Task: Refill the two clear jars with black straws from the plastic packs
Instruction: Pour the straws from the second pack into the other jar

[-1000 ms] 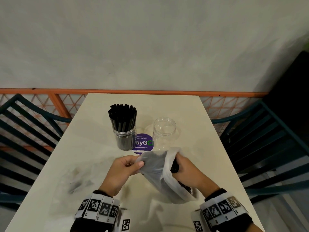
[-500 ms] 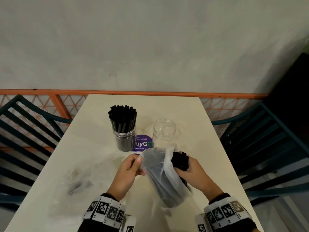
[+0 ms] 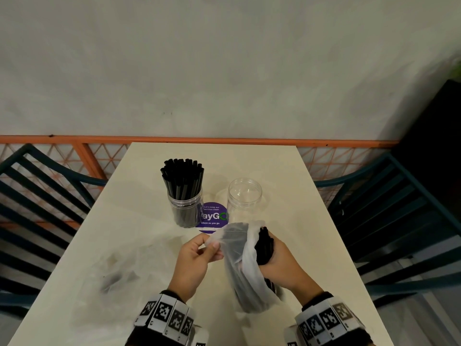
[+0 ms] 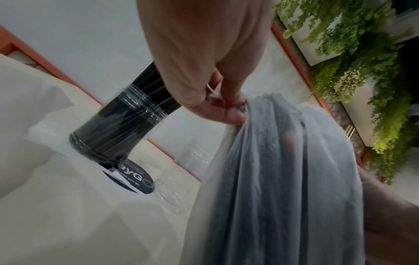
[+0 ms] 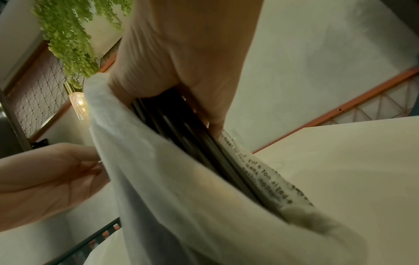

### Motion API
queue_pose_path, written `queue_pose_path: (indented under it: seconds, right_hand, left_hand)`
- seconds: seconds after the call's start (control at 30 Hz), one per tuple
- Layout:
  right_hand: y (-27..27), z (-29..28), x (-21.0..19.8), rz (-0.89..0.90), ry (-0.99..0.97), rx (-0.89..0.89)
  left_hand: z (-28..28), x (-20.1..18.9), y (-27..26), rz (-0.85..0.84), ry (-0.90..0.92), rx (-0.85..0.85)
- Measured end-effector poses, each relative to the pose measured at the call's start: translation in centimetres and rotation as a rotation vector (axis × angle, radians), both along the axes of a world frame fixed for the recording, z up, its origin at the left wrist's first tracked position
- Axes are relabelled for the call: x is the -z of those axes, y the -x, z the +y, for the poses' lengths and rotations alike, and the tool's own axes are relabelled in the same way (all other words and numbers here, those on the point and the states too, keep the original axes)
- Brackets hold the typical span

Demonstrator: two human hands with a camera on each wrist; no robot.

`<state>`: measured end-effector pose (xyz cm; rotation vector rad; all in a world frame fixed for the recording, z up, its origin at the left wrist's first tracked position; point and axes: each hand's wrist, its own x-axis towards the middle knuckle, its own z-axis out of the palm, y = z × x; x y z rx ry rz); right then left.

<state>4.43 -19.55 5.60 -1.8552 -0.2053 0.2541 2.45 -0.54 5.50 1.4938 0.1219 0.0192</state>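
- We see the left hand [image 3: 194,260] pinching the upper edge of the plastic pack [image 3: 239,268] between thumb and fingers, near the pack's open mouth; the left wrist view shows the same pinch on the thin film [image 4: 278,161].
- We see the right hand [image 3: 279,263] curled round a bundle of black straws [image 3: 265,245] at the pack's mouth, the straw tips standing just clear of the film's rim.
- In the right wrist view the straws [image 5: 181,132] run down into the pack [image 5: 172,188], with a printed strip of the film lying beside them.
- The pack hangs between the two hands, above the near half of the table [image 3: 139,245], tilted with its closed end toward us.
- The empty jar [image 3: 245,199] stands upright just beyond the pack's mouth, its opening unobstructed.
- The filled jar [image 3: 185,206] stands to its left, packed with upright straws; a round purple sticker [image 3: 212,217] lies on the table between the two jars.
- We note a flattened clear pack [image 3: 109,275] lying on the table's left part, well apart from the hands.
- The table's far edge meets an orange rail [image 3: 224,139] along the wall.
- Dark slatted chairs [image 3: 399,221] flank both long edges, close to the table sides.
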Motion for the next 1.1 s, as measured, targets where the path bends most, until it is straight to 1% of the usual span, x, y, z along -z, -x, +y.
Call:
queue_pose_path:
  seconds: [0.1,0.17,0.33,0.4,0.47,0.5,0.57,0.6,0.67,0.77,0.87,0.93,0.97,1.03,1.1]
  right_hand:
    - [0.1,0.0,-0.2,0.0,0.025,0.004]
    - [0.1,0.0,-0.4,-0.007,0.038,-0.004]
    - [0.1,-1.0,0.0,-0.002,-0.049,0.113]
    - [-0.1,-1.5,-0.3,0.005,-0.086,0.109]
    - [-0.2,-1.7,-0.4,0.004,-0.105,0.074]
    - [-0.2,-1.7,-0.5,0.006,-0.111,0.051]
    - [-0.2,-1.7,-0.5,0.012,-0.113,0.017]
    - [-0.2,-1.6,-0.5,0.005,-0.109,0.006]
    - [0.0,-1.1,-0.7,-0.025,-0.101,0.003]
    - [0.0,-0.6,-0.7,-0.067,-0.13,0.053]
    - [0.1,-0.5,-0.4,-0.064,-0.162,0.083]
    - [0.3,-0.4,-0.2,-0.054,-0.157,0.091]
    - [0.4,-0.4,-0.2,-0.057,-0.153,0.095]
    - [0.5,-0.4,-0.1,-0.07,-0.139,0.104]
    - [0.5,-0.4,0.0,-0.08,-0.132,0.113]
  left_hand:
    - [-0.3,0.1,0.0,0.019,0.021,0.067]
    - [-0.3,0.0,0.0,0.056,0.078,0.105]
    - [0.2,-0.3,-0.5,0.127,0.143,0.111]
    - [0.3,-0.3,-0.4,0.128,0.142,0.106]
    - [0.4,-0.5,0.0,0.078,0.143,0.146]
    - [0.4,-0.5,0.1,0.04,0.124,0.177]
    - [0.3,-0.6,0.0,-0.008,0.031,0.246]
    - [0.1,-0.9,-0.1,-0.009,-0.017,0.236]
    - [-0.4,-1.2,-0.5,-0.019,-0.079,0.148]
    - [-0.8,-1.2,-1.0,-0.024,-0.097,0.086]
    - [-0.8,-0.9,-0.8,-0.03,-0.065,0.115]
    - [-0.9,-0.5,-0.6,-0.007,-0.021,0.17]
    - [-1.0,-0.3,-0.7,0.02,0.025,0.201]
    - [-1.1,-0.2,-0.7,0.103,0.179,0.227]
    - [-1.0,-0.2,-0.7,0.122,0.273,0.246]
